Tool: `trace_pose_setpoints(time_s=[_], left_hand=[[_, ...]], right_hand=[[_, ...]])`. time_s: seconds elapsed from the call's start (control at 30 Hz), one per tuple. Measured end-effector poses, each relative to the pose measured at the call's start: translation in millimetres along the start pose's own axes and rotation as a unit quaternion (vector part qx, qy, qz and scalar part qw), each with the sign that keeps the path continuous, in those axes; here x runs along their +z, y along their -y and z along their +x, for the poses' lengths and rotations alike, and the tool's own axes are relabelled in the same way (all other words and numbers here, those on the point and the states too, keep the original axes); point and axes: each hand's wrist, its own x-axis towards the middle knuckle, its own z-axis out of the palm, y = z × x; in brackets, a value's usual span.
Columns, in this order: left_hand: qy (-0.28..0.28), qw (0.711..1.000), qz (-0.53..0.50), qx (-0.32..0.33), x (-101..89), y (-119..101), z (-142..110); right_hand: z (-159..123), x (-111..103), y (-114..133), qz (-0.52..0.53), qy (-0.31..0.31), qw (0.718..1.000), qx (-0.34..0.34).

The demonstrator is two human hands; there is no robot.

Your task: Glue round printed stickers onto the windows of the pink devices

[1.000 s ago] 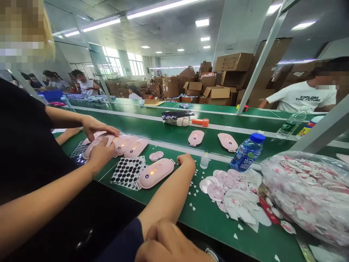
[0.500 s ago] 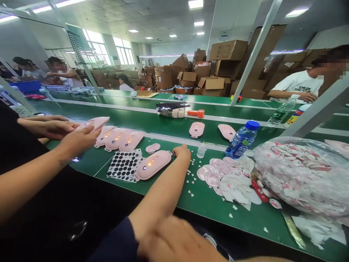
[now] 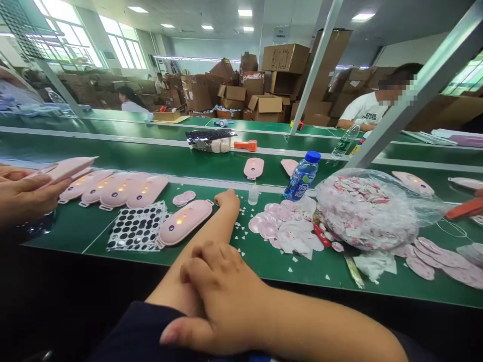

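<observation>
On the green conveyor belt (image 3: 241, 261), a pink oval device (image 3: 184, 222) lies flat, lit side up for viewing. The left hand (image 3: 226, 200), loosely clenched and empty, rests just beside it; the relaxed right hand (image 3: 215, 296) lies across the left forearm (image 3: 192, 266), grasping nothing.

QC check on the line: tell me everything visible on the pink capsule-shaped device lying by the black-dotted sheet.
The pink capsule-shaped device looks like smooth plastic or silicone, with a small tab at each end, a row of lit amber lights and a dark round button. It lies flat, angled across the green conveyor belt, beside the black-dotted sheet. A fist sits just past its far end; whether they touch cannot be told.
</observation>
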Motion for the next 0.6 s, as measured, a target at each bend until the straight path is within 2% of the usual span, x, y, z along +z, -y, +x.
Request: trace_pose_setpoints(time_s=[0.07, 0.13, 0.17, 0.23, 0.27, 0.3, 0.33, 0.4, 0.47, 0.53, 0.6], left_hand=[[-0.010, 1.000, 0.011, 0.014, -2.4, 4, -2], [-0.032, 0.998, 0.014, 0.051, -7.3, 7, -12], [-0.049, 0.996, 0.012, 0.077, -10.8, 10, -21], [-0.096, 0.987, 0.003, 0.125, -19.4, 25, -40], [-0.125, 0.983, -0.003, 0.138, -24.1, 38, -50], [-0.149, 0.979, -0.009, 0.141, -28.3, 54, -59], [-0.172, 0.977, -0.014, 0.128, -31.5, 73, -65], [-0.191, 0.978, -0.018, 0.078, -33.4, 114, -72], [-0.164, 0.986, -0.015, 0.038, -28.5, 150, -72], [-0.123, 0.992, -0.017, 0.020, -19.3, 174, -68], [-0.100, 0.994, -0.032, 0.016, -11.0, 186, -62]], right_hand=[[0, -18, -3, 0.040, 0.084, 0.993, -0.067], [-2, -34, -10, 0.077, 0.166, 0.973, -0.137], [-3, -40, -19, 0.068, 0.171, 0.975, -0.126], [-6, -52, -48, -0.011, 0.107, 0.994, -0.004], [-8, -56, -68, -0.090, 0.037, 0.988, 0.122], [-10, -59, -90, -0.133, -0.003, 0.973, 0.191], [-12, -59, -113, -0.153, -0.022, 0.961, 0.228], [-18, -55, -153, -0.185, -0.047, 0.940, 0.284], [-25, -45, -180, -0.201, -0.048, 0.926, 0.316], [-30, -34, -193, -0.209, -0.042, 0.917, 0.337], [-33, -27, -199, -0.212, -0.041, 0.911, 0.351]])
